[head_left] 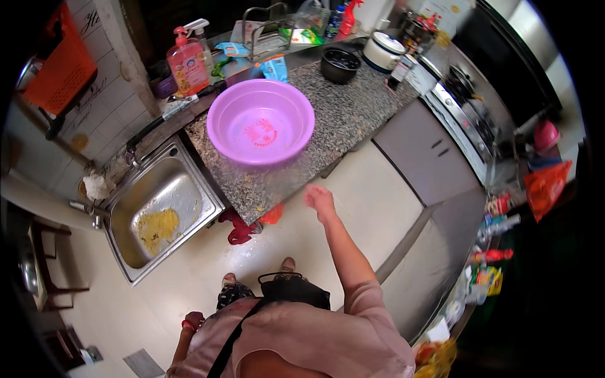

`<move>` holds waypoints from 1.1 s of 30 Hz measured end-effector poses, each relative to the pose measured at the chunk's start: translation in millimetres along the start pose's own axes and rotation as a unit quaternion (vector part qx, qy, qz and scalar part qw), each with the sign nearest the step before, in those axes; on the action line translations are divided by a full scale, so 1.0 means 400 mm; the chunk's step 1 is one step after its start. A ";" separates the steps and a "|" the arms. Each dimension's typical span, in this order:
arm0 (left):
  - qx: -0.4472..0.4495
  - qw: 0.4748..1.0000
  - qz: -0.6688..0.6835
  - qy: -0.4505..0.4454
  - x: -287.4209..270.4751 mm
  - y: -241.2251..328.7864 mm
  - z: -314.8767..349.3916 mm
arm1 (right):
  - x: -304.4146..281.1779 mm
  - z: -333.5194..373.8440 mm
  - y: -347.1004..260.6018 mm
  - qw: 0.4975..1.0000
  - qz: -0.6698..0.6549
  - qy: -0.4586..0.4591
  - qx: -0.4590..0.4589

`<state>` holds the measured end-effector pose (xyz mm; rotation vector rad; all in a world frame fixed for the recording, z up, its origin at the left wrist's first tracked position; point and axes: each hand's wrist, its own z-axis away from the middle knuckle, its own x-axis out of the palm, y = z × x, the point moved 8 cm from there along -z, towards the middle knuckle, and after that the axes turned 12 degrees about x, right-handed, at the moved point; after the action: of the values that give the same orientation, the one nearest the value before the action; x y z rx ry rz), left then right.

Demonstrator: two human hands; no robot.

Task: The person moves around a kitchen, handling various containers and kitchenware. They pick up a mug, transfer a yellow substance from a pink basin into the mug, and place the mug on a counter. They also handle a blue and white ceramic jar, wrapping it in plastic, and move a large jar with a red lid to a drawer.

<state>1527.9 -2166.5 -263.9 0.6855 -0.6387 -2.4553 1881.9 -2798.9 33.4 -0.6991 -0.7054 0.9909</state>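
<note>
My right hand (319, 200) is held out over the floor, just off the counter's front edge. Its fingers are a little blurred and loosely bent, and nothing shows in them. Down beside my body hangs my left hand (195, 319), a red band at its wrist; it is small and dark, so its fingers cannot be made out. Nearest to the right hand is a wide purple plastic basin (291, 142) with a red print on its bottom, standing on the speckled granite counter (340, 123). Neither hand touches it.
A steel sink (189, 179) with yellowish scraps on its bottom is at the left. Behind the basin stand a pink pump bottle (188, 66) and a black bowl (340, 75). A white lidded pot (384, 50) and a gas stove (463, 113) are farther right. Dark red cloth (239, 232) hangs below the counter corner.
</note>
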 end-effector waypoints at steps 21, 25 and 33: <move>-0.131 0.795 0.506 0.310 0.154 0.458 0.207 | 0.249 -0.153 -0.259 0.968 -0.161 -0.194 -0.013; 0.030 0.752 0.552 0.359 -0.033 0.707 0.198 | 0.317 0.006 -0.270 0.963 -0.130 -0.234 -0.016; 0.346 0.610 0.636 0.320 -0.404 1.112 0.333 | 0.555 0.255 -0.124 0.942 -0.024 -0.320 0.100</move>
<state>1722.9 -2371.9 138.0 0.8445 -1.1843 -0.5036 1908.7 -2596.7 176.9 -0.1660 -1.1596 1.2357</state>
